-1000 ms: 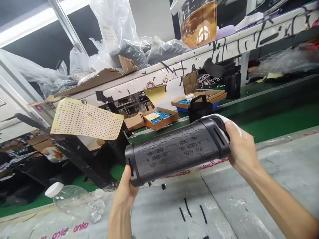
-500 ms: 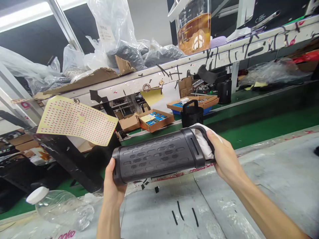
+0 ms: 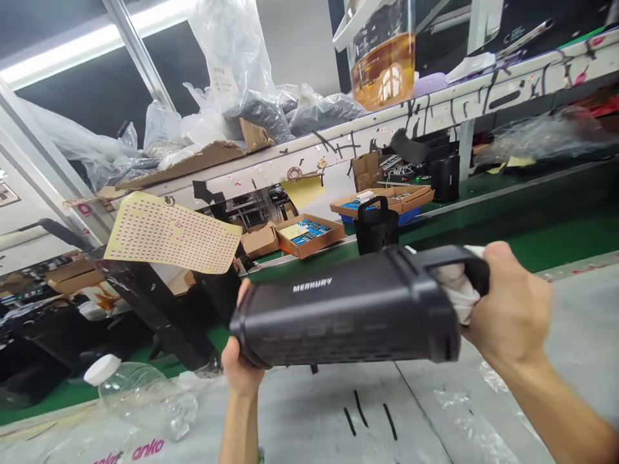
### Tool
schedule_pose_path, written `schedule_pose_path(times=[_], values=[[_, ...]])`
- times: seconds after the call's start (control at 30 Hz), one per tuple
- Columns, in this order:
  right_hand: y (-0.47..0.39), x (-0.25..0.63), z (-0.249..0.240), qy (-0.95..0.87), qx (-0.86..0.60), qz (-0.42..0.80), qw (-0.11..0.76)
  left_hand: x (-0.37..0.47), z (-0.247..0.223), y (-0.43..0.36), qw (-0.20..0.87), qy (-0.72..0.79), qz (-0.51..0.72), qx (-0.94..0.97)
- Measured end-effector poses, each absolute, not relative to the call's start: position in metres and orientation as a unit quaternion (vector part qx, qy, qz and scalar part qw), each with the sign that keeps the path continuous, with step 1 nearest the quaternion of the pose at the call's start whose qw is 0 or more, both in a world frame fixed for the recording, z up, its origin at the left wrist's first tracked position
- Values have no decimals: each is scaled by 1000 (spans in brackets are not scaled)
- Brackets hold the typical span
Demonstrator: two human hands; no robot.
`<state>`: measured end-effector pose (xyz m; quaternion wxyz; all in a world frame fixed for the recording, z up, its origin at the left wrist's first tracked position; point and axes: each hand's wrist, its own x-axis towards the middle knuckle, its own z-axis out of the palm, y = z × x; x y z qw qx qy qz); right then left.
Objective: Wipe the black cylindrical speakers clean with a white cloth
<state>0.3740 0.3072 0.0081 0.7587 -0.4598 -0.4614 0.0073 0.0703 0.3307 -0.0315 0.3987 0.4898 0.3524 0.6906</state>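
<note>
I hold a long black speaker (image 3: 343, 312) level above the grey bench, its plain side with white "MERKURY" lettering facing me. My left hand (image 3: 243, 367) cups the speaker's left end from below. My right hand (image 3: 512, 312) grips the right end at its carry handle and presses a white cloth (image 3: 454, 290) against that end. The cloth is bunched between my fingers and the handle.
A clear plastic bottle (image 3: 145, 396) with a white cap lies on the bench at lower left. A green conveyor belt (image 3: 556, 235) runs behind, carrying a small black speaker (image 3: 376, 227) and cardboard trays (image 3: 309, 235). A yellow sticker sheet (image 3: 171, 233) hangs at left under a cluttered shelf.
The speaker has rolled about its long axis: the perforated grille faced me before, now the plain branded side does. It also came closer, and my right hand shifted to the handle end.
</note>
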Motion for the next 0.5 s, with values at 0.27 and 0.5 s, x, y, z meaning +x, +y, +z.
schedule_pose_path(times=[0.27,0.5], values=[[313,359,36,-713,-212,-215,633,89,-17,315,512,294,360,722],[334,318,68,-848,-26,-101,520,118,-12,306,452,285,446,718]])
